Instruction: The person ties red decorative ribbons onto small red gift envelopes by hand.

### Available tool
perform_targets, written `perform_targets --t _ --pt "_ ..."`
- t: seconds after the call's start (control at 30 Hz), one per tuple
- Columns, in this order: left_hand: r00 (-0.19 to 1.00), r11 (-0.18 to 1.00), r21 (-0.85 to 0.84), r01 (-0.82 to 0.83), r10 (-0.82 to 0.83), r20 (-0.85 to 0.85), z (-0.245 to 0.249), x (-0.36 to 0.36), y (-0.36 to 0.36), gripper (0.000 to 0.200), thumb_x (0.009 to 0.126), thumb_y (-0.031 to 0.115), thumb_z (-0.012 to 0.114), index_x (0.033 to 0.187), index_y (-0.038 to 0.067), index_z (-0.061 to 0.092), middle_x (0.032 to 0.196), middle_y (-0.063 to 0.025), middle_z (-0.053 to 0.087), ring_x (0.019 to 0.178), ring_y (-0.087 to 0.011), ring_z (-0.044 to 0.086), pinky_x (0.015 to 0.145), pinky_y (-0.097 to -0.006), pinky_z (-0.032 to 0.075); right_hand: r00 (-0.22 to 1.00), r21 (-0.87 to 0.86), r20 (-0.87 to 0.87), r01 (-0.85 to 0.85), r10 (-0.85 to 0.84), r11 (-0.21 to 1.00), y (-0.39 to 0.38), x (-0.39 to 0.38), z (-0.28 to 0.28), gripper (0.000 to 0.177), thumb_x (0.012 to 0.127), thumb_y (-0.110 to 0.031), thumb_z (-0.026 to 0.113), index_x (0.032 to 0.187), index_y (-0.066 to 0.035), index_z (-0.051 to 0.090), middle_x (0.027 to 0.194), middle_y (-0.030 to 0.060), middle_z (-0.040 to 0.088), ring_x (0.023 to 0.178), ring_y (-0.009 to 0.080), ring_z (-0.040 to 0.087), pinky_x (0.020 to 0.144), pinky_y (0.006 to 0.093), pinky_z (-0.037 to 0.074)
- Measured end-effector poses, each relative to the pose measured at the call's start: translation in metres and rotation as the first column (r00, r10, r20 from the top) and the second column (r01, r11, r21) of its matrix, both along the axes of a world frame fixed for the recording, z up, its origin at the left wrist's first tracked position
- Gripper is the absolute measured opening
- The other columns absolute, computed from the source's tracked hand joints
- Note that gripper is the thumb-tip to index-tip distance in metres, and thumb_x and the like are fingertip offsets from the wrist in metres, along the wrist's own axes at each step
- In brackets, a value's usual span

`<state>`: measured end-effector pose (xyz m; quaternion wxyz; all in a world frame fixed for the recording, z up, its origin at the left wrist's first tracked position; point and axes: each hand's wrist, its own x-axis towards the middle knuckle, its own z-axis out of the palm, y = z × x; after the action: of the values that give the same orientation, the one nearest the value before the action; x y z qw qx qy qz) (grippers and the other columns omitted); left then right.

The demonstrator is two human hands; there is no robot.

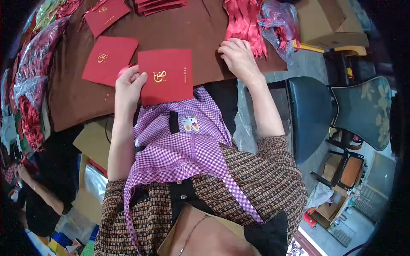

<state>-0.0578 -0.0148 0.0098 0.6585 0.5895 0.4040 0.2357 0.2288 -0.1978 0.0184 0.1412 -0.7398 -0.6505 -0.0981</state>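
Observation:
My left hand [129,84] is closed on the left edge of a flat red gift bag [173,87] with a gold emblem, its thumb lying on the front face. A loop of shiny red ribbon [122,71] shows by the fingers of that hand. The bag stands over the table's near edge, in front of my purple checked apron. Farther right, my right hand [239,57] rests at the tabletop with bent fingers held together, beside a bundle of red satin ribbons [244,21]. I cannot tell what its fingertips pinch.
Another red bag [106,62] lies left of my left hand, with one more [106,18] behind it and a red stack [160,5] at the back. Plastic-wrapped ribbons [279,25] and a cardboard box [326,21] are right. A person's arm [45,194] shows lower left.

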Motion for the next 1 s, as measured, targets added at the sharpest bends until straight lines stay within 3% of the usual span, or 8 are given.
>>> perform_targets --t 0.1,0.23,0.3,0.4,0.57,0.7,0.83,1.0 --pt "0.994 0.995 -0.096 0.024 -0.013 0.11 0.019 0.005 -0.007 0.031 0.085 0.004 0.063 0.114 -0.007 0.059 0.09 -0.0053 0.067 0.08 -0.0083 0.06 0.071 -0.0212 0.047 0.999 0.076 0.043 -0.007 0.004 0.997 0.005 0.002 -0.004 0.013 0.076 -0.011 0.068 0.089 -0.01 0.067 0.106 0.0044 0.063 0.105 0.0241 0.056 0.09 0.0387 0.041" --pt "0.995 0.999 -0.039 0.0 0.004 0.095 0.004 0.006 -0.004 0.028 0.085 0.003 0.063 0.11 -0.007 0.06 0.091 -0.0056 0.067 0.081 -0.0092 0.061 0.072 -0.0207 0.048 0.954 0.382 -0.281 0.014 0.102 0.924 0.027 0.024 0.015 0.017 0.08 0.001 0.064 0.096 -0.005 0.068 0.11 0.0087 0.065 0.101 0.0216 0.062 0.085 0.0337 0.05" --pt "0.991 0.995 -0.094 0.034 -0.022 0.129 0.0 0.007 -0.002 0.024 0.085 0.003 0.063 0.107 -0.007 0.062 0.089 -0.0047 0.067 0.08 -0.0083 0.061 0.071 -0.0204 0.047 0.809 0.465 -0.57 0.173 0.144 0.868 0.038 0.015 0.038 0.018 0.089 0.001 0.058 0.101 -0.003 0.069 0.114 0.0086 0.064 0.105 0.016 0.059 0.091 0.027 0.048" --pt "0.991 0.999 -0.038 0.029 -0.023 0.132 -0.006 0.007 -0.002 0.022 0.086 0.002 0.061 0.106 -0.007 0.062 0.09 -0.0056 0.067 0.079 -0.0086 0.061 0.071 -0.0211 0.048 0.902 0.553 -0.41 0.131 0.132 0.823 0.057 0.01 0.059 0.02 0.086 0.002 0.059 0.101 -0.006 0.07 0.117 0.0068 0.063 0.109 0.0191 0.056 0.093 0.0296 0.045" --pt "0.977 0.992 -0.123 0.032 -0.006 0.213 -0.001 0.009 -0.005 0.026 0.084 0.001 0.061 0.109 -0.007 0.059 0.091 -0.0066 0.067 0.081 -0.0105 0.062 0.073 -0.0222 0.049 0.966 0.559 -0.116 -0.127 0.229 0.819 0.078 -0.04 0.067 0.017 0.08 -0.002 0.064 0.094 -0.01 0.07 0.115 0.0065 0.064 0.107 0.0247 0.056 0.097 0.0345 0.039" --pt "0.983 0.995 -0.092 -0.027 0.044 0.181 -0.004 0.011 -0.006 0.029 0.084 0.001 0.062 0.111 -0.007 0.057 0.093 -0.0072 0.067 0.083 -0.0108 0.062 0.074 -0.0228 0.05 0.752 0.402 -0.577 -0.076 0.317 0.913 0.079 -0.071 0.034 0.02 0.084 0.001 0.06 0.101 -0.006 0.069 0.088 0.0057 0.065 0.088 0.016 0.061 0.082 0.0277 0.046" --pt "0.977 0.992 -0.124 -0.033 0.058 0.203 -0.004 0.012 -0.007 0.029 0.083 0.001 0.063 0.111 -0.007 0.057 0.093 -0.0073 0.066 0.084 -0.0108 0.062 0.075 -0.0233 0.05 0.61 0.302 -0.766 0.064 0.202 0.951 0.084 -0.103 0.013 0.018 0.086 0.001 0.057 0.103 0.0 0.063 0.086 0.0077 0.064 0.08 0.0132 0.062 0.073 0.0237 0.049" --pt "0.972 0.992 -0.128 -0.019 0.048 0.23 -0.001 0.012 -0.01 0.029 0.083 0.0 0.062 0.111 -0.008 0.057 0.093 -0.0079 0.066 0.084 -0.0109 0.061 0.074 -0.0235 0.05 0.746 0.279 -0.635 -0.02 0.2 0.96 0.084 -0.114 0.012 0.011 0.078 -0.004 0.067 0.088 -0.006 0.068 0.088 0.0052 0.066 0.088 0.0221 0.059 0.083 0.0332 0.044"
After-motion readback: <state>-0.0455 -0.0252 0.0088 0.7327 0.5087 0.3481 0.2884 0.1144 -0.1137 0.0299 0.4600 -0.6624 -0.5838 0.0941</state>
